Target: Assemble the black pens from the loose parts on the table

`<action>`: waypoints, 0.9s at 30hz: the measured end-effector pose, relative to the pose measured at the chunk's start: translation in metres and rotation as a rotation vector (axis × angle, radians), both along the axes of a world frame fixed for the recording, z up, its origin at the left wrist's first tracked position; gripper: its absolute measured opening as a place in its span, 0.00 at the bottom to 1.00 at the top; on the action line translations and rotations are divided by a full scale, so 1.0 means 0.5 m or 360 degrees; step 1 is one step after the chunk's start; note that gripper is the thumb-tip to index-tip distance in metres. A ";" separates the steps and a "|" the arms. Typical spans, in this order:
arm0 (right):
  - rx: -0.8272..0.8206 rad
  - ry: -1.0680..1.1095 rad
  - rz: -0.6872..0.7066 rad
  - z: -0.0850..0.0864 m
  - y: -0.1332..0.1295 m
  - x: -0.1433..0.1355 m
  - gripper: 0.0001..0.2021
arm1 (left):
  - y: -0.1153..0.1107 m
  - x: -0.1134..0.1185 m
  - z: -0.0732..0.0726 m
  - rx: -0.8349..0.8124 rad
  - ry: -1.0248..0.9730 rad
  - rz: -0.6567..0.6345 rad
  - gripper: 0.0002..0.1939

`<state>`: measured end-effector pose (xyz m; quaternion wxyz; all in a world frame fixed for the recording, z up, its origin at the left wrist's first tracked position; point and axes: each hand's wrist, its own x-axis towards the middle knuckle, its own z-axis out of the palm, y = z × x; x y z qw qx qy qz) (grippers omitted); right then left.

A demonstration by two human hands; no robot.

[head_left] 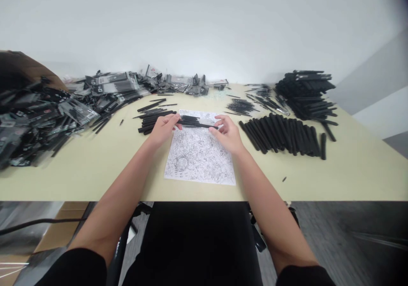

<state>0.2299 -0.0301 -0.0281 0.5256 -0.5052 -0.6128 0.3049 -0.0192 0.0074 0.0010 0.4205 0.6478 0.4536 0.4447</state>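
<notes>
A scribble-covered white sheet [200, 158] lies on the table in front of me. Over its upper part, a slim black pen [204, 126] stretches between my two hands. My left hand [165, 129] is closed around its left end, next to a pile of thick black pens [148, 123]. At the other end, the thumb and bent fingers of my right hand [228, 136] pinch the tip. Several thin dark sticks [190, 119] lie just behind this pen; whether my left fingers also hold them, I cannot tell.
Clear-and-black packets [111, 84] are heaped at the left and back, beside a brown box [32, 67]. On the right are a row of thick black sticks [283, 137], a taller stack [304, 94] and thin sticks [240, 106]. The table's front edge [197, 200] is near me.
</notes>
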 end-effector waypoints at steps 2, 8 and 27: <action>-0.0087 -0.0055 0.0038 0.001 -0.004 0.001 0.20 | -0.001 0.000 0.001 0.0002 0.0005 -0.0011 0.27; -0.0178 -0.0134 0.0110 0.007 -0.010 0.000 0.32 | -0.004 0.002 0.006 -0.0055 -0.0002 -0.0014 0.26; 0.0396 -0.0090 -0.0111 0.008 -0.006 -0.008 0.10 | 0.005 0.008 0.005 -0.0449 -0.0291 0.0192 0.18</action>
